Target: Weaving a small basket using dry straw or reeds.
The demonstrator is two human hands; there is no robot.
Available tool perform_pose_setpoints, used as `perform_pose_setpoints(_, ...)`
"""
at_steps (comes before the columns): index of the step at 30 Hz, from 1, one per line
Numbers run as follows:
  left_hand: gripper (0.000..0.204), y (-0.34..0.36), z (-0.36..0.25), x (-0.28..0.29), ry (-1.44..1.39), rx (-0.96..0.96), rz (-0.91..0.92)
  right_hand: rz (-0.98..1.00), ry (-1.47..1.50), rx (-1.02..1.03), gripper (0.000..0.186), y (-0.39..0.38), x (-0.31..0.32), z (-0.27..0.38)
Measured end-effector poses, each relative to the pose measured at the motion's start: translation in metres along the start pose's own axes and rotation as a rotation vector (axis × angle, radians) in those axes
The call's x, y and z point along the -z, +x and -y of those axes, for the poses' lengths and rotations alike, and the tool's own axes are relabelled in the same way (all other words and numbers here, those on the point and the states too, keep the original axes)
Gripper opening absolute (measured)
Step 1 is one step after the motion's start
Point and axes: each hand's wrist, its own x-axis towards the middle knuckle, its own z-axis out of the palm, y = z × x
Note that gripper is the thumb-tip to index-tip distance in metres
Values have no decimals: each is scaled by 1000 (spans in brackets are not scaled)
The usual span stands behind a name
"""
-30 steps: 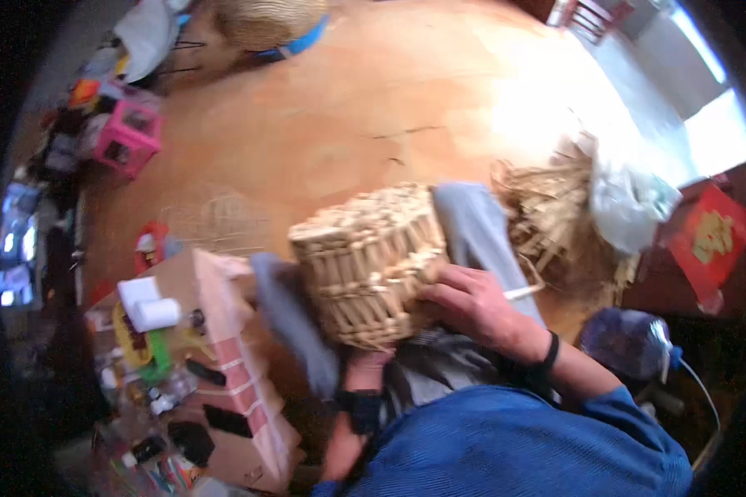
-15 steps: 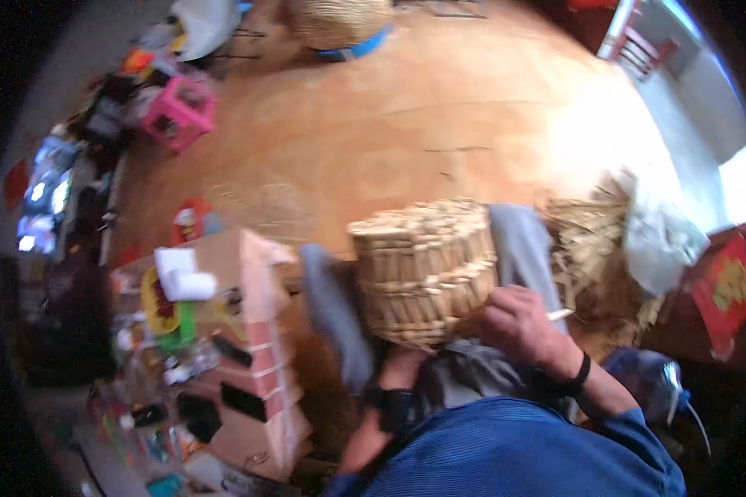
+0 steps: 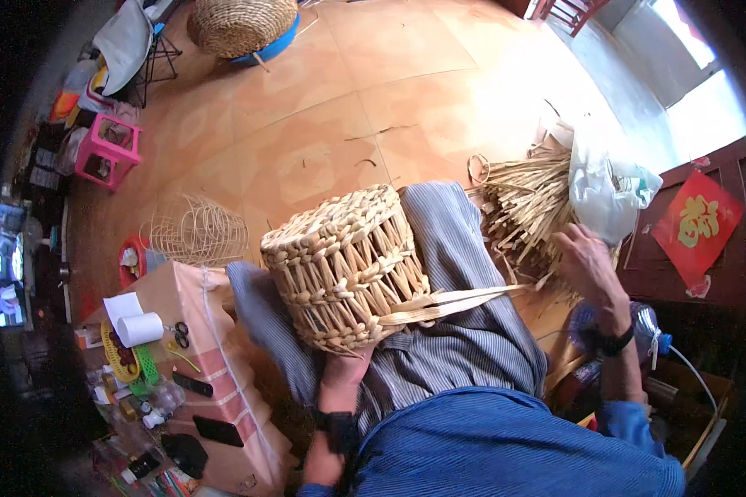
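Straw basket (image 3: 340, 286) on the lap, right hand (image 3: 590, 258) off by the bundle (image 3: 522, 195)

Pale and openly woven, the basket rests tilted over the striped trousers (image 3: 448, 364), between the knees, its closed braided end facing up and away. The left hand (image 3: 350, 364) is under its near edge; the fingers are hidden by the weave, so how far they close cannot be told. Flat strands (image 3: 410, 315) run from the basket's lower right side across the right thigh. The right hand is raised and slightly blurred, fingers loosely bent; whether it has hold of anything cannot be told. Just beyond it are the bundle and a clear plastic bag (image 3: 601, 186).

At left, a cloth-covered surface (image 3: 186, 298) carries a paper roll (image 3: 139, 328), scissors (image 3: 181, 335) and a black phone (image 3: 218, 430). Farther off, a pink stool (image 3: 110, 151) stands on the tiled floor (image 3: 307, 108).
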Motion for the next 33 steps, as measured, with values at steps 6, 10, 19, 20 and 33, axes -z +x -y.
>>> perform_pose_setpoints(6,108,4,-109,6,-1262,343,60,40,747,240,29,60,-6,150)
perform_pose_setpoints(10,96,12,-113,-15,-1167,531,-231,60,935,328,25,55,-24,188)
perform_pose_setpoints(19,94,-25,-29,13,-1150,359,-202,-20,823,625,19,31,-27,214)
perform_pose_setpoints(20,95,-24,-27,15,-1178,316,-235,-63,821,659,19,33,-24,217)
perform_pose_setpoints(33,87,-27,5,48,-1523,281,-192,-63,667,661,17,36,3,194)
